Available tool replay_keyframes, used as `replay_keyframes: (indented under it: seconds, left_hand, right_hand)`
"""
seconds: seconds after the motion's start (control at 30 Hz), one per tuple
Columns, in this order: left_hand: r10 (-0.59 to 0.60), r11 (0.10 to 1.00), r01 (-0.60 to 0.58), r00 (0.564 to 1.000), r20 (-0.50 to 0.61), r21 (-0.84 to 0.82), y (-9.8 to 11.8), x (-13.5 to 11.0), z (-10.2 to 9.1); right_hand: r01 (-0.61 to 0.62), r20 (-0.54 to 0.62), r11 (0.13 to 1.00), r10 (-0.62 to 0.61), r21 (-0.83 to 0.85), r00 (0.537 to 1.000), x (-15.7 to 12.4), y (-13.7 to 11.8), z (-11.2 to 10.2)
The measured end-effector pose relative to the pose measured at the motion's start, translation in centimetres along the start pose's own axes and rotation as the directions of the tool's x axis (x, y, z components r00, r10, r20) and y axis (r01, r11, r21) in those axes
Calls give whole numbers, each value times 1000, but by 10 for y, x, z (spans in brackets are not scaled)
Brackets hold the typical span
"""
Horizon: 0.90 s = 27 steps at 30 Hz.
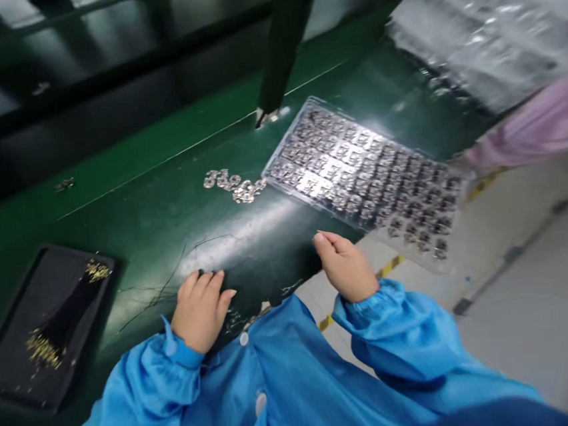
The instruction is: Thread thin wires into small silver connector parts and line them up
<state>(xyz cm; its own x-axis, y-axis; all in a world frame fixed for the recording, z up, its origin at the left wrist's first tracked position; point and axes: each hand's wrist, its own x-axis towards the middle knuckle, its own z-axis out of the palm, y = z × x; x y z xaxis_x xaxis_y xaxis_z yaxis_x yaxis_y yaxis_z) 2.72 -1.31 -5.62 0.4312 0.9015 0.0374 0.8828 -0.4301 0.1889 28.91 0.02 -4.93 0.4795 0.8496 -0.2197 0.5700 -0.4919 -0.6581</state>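
My left hand (200, 311) rests on the green mat (164, 218) with its fingers curled, next to a few thin dark wires (159, 295). Nothing shows in its grip. My right hand (345, 265) hangs over the mat's front edge with its fingertips closed together, just below the corner of a clear plastic tray (366, 178). That tray is filled with rows of small metal parts and overhangs the edge. A small heap of loose metal parts (234, 185) lies against its left end, out of reach of both fingertips.
A black tray (49, 329) holding gold-coloured pins lies at the left. A dark post (285, 39) stands on the far mat. Stacked clear trays (492, 25) and a co-worker's pink sleeve (531, 125) are at upper right. Grey floor with yellow-black tape lies below the mat's edge.
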Motion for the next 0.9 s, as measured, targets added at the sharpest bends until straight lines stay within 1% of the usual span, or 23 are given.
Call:
replay_keyframes:
  seconds: [0.03, 0.1, 0.17, 0.27, 0.37, 0.47, 0.53, 0.57, 0.7, 0.8, 0.9]
  left_hand:
    - [-32, 999, 32, 999, -7, 39, 4, -3, 1]
    - [-76, 993, 78, 997, -27, 91, 16, -6, 4]
    - [-88, 991, 93, 995, -52, 99, 31, -4, 8]
    - [-94, 993, 101, 989, -110, 57, 52, 12, 16]
    - [-112, 994, 112, 985, -133, -7, 62, 29, 26]
    - [-104, 995, 102, 988, -118, -20, 61, 33, 34]
    - [-73, 997, 73, 990, -120, -5, 58, 26, 36]
    - [-59, 998, 60, 990, -126, 3, 57, 22, 37]
    - [-52, 998, 55, 986, -156, 12, 53, 3, 37]
    - [3, 1000, -4, 989, -151, -6, 48, -11, 34]
    - [32, 999, -35, 988, -154, -15, 40, -27, 29]
  right_hand:
    - [43, 66, 999, -40, -32, 997, 1, -10, 5]
    - [138, 187, 986, -119, -89, 975, 3, -28, 15]
    - [239, 258, 961, -199, -137, 945, 6, -43, 23]
    - [345, 307, 911, -269, -227, 913, 16, -57, 33]
    - [419, 309, 850, -324, -320, 894, 32, -66, 40]
    - [511, 311, 773, -415, -376, 855, 51, -75, 48]
    - [563, 314, 726, -470, -395, 825, 61, -82, 56]
    - [576, 310, 710, -485, -406, 817, 66, -86, 60]
    - [566, 271, 684, -498, -460, 824, 75, -97, 75]
    - [575, 262, 662, -518, -481, 814, 79, -101, 82]
    - [583, 305, 641, -500, -499, 810, 85, -106, 84]
